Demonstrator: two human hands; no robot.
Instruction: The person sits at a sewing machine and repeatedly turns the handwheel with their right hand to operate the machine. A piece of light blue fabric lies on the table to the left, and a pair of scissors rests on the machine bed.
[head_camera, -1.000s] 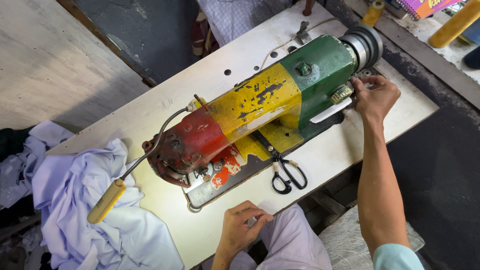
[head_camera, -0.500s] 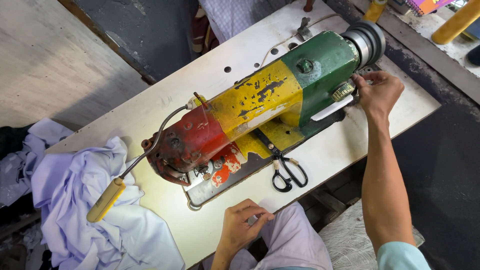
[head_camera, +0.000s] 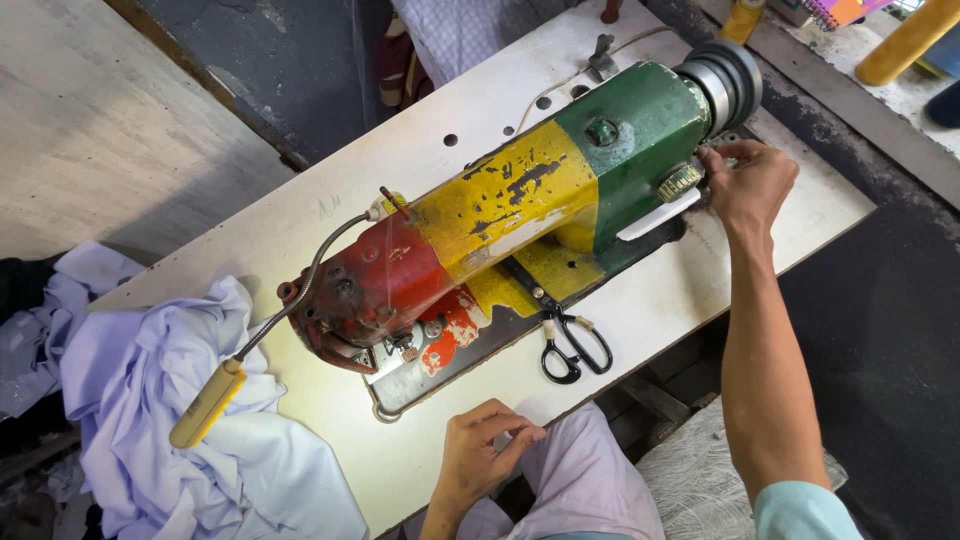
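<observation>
Where the white table (head_camera: 640, 310) runs out at the left, a heap of pale lilac cloth (head_camera: 170, 400), crumpled, with a yellow-headed gooseneck lamp (head_camera: 205, 403) lying across it, the neck curving up to the machine. Mid-table, an old sewing machine (head_camera: 500, 225), set aslant: red at the needle end, yellow along the arm, green at the far right, ending in a grey handwheel (head_camera: 725, 80). Just in front of the machine bed, black-handled scissors (head_camera: 570, 345), flat on the table, untouched. At the near edge, below the needle end, the left hand (head_camera: 485, 450), fingers curled loosely on the tabletop, grasping nothing visible, well apart from the machine. Far right, the right hand (head_camera: 750, 185), reaching to the green end just under the handwheel, fingertips pinched at a small part beside the brass knob (head_camera: 680, 182); what exactly sits between the fingers, impossible to tell.
</observation>
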